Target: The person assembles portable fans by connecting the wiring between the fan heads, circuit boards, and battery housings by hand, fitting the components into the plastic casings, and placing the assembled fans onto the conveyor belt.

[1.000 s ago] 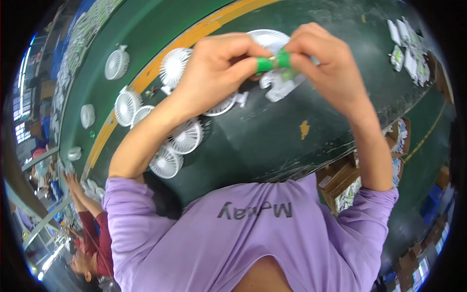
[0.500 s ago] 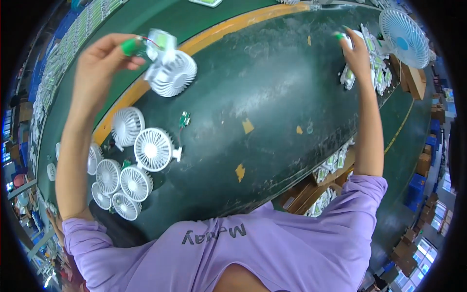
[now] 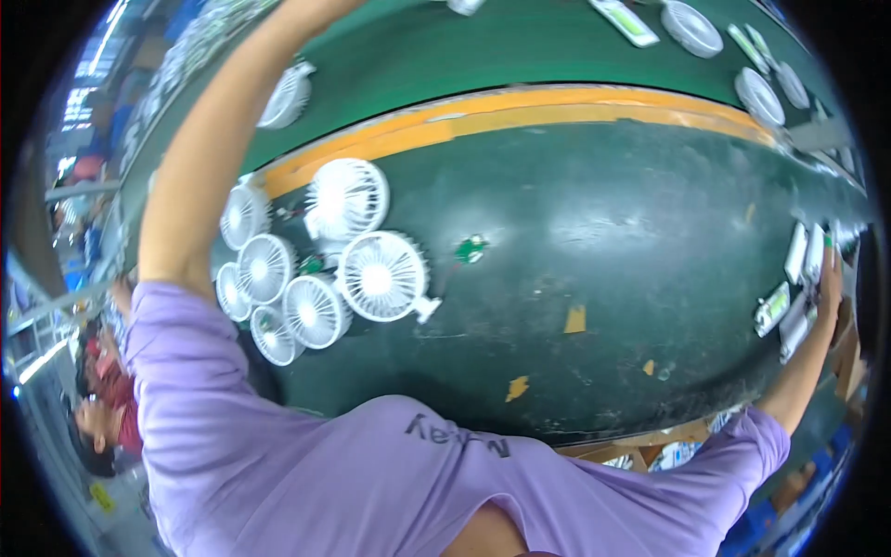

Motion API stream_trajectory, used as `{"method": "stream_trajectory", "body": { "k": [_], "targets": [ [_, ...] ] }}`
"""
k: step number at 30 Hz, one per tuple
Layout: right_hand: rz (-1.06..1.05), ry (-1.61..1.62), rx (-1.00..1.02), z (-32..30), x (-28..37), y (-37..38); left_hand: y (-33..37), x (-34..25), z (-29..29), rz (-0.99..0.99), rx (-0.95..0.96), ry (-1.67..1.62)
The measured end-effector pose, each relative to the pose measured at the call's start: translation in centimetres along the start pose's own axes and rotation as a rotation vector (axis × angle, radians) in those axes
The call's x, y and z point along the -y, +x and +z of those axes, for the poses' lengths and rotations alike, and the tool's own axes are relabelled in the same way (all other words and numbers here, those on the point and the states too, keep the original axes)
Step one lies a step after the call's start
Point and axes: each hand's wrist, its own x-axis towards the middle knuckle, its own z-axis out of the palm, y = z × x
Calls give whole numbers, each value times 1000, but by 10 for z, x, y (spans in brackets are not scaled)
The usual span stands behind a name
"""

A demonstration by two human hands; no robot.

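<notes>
In the head view, the right hand (image 3: 832,290) is at the pile of white casings (image 3: 795,252), which lie under or just left of its fingers; how far these are spread, and whether they grip a casing, I cannot tell. The left hand is out of sight past the upper edge, its hold unknown. The work seems partway through: well to the left of the right fingers, several white fan heads (image 3: 380,277) lie grouped and a green circuit board (image 3: 471,249) lies loose.
</notes>
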Motion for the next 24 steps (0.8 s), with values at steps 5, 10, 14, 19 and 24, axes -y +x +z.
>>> {"method": "stream_trajectory", "body": {
  "k": [5,10,14,19,24],
  "targets": [
    [-53,130,29,55,125,-66,-50,77,-46,220,-56,690],
    [-126,153,4,40,205,-164,-80,106,-39,-440,171,606],
    [-134,148,-47,29,266,-230,-81,109,-18,-247,55,791],
    [-251,245,-69,41,310,-296,-78,87,-3,-276,225,810],
    [-409,330,112,14,385,-371,-97,92,-7,-194,166,556]
  ]
}}
